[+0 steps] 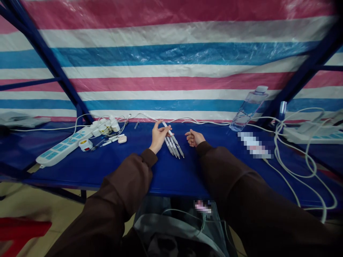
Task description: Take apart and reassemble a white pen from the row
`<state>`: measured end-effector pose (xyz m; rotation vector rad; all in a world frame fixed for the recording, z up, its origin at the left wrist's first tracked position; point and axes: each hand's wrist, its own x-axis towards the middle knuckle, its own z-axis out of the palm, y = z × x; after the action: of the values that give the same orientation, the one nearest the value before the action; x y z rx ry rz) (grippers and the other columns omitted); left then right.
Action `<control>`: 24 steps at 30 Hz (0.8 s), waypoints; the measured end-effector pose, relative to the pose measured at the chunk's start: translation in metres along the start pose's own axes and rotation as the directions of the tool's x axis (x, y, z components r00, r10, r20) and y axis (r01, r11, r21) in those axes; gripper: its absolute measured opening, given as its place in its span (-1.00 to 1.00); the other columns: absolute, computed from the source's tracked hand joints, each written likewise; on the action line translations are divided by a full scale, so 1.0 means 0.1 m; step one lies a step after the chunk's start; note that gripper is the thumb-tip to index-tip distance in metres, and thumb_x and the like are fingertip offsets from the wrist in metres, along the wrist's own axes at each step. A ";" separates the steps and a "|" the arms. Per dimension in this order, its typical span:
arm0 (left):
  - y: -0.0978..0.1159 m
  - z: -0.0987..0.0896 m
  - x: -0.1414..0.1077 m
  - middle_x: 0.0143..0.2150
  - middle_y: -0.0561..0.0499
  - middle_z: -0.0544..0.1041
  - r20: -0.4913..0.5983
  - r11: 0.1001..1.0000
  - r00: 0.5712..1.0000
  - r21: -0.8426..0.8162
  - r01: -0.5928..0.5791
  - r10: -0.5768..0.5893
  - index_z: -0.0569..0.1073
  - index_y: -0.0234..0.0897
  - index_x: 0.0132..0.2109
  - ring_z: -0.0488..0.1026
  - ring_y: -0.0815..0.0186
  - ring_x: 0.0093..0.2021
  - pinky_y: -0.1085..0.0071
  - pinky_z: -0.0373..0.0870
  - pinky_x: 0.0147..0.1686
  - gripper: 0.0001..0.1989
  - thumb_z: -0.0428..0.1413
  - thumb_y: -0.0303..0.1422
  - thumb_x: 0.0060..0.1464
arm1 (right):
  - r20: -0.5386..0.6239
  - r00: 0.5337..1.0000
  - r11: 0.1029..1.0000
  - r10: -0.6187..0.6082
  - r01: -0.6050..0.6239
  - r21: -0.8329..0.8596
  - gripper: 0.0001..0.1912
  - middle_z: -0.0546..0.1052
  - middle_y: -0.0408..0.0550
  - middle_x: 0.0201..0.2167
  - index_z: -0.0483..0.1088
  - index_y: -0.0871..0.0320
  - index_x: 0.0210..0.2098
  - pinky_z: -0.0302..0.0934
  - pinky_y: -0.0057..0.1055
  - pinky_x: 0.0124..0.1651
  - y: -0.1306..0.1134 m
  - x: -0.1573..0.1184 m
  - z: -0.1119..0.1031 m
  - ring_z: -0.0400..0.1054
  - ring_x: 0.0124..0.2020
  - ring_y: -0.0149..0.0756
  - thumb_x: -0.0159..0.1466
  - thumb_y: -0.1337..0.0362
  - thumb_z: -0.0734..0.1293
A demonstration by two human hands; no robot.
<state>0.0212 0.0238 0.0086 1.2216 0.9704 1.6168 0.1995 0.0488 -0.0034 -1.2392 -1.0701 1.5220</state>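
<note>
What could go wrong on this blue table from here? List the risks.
The tilted clear plastic water bottle could tip onto the white cables and white power strip, wetting them. The slim white-and-grey pens lie bunched against the left hand, so a careless move might scatter them; the right hand sits close by too.

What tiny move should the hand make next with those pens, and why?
Probably the left hand should pinch and lift the slim pen nearest it. Its fingertips are already at that pen's upper end, and other pens lie close beside it on the blue table. The right hand sits apart, holding nothing.
</note>
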 end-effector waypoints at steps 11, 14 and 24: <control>0.00 -0.01 -0.02 -0.33 -0.04 0.52 0.028 0.996 0.996 0.027 -0.089 0.088 0.08 -0.21 0.16 0.51 0.31 -0.45 0.42 0.45 -0.46 -0.38 0.14 -0.26 -0.01 | 0.035 0.999 1.000 0.006 -0.005 -0.028 -0.77 0.29 -0.20 -0.75 0.28 0.23 -0.47 -0.13 -0.55 -0.81 0.02 0.02 0.00 0.05 -0.83 -0.53 0.23 0.21 0.17; 0.01 -0.01 -0.03 -0.29 -0.04 0.52 0.026 0.995 0.995 0.020 -0.097 0.096 0.00 -0.16 0.21 0.51 0.31 -0.42 0.39 0.46 -0.41 -0.35 0.11 -0.26 0.02 | 0.044 0.999 0.999 0.004 -0.002 -0.033 -0.77 0.29 -0.20 -0.75 0.28 0.22 -0.47 -0.13 -0.56 -0.81 0.03 0.02 -0.01 0.06 -0.82 -0.53 0.23 0.20 0.18; 0.01 0.01 -0.04 -0.34 -0.04 0.51 0.058 0.998 0.996 0.022 -0.066 0.065 0.14 -0.25 0.09 0.50 0.32 -0.48 0.44 0.42 -0.50 -0.47 0.14 -0.28 0.00 | 0.050 0.999 0.999 0.001 0.001 -0.047 -0.76 0.29 -0.19 -0.75 0.28 0.23 -0.49 -0.13 -0.55 -0.81 0.02 0.02 0.01 0.05 -0.83 -0.53 0.25 0.27 0.14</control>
<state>0.0224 0.0199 0.0086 1.3215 0.9243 1.6158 0.1982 0.0498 -0.0060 -1.2384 -1.1441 1.5434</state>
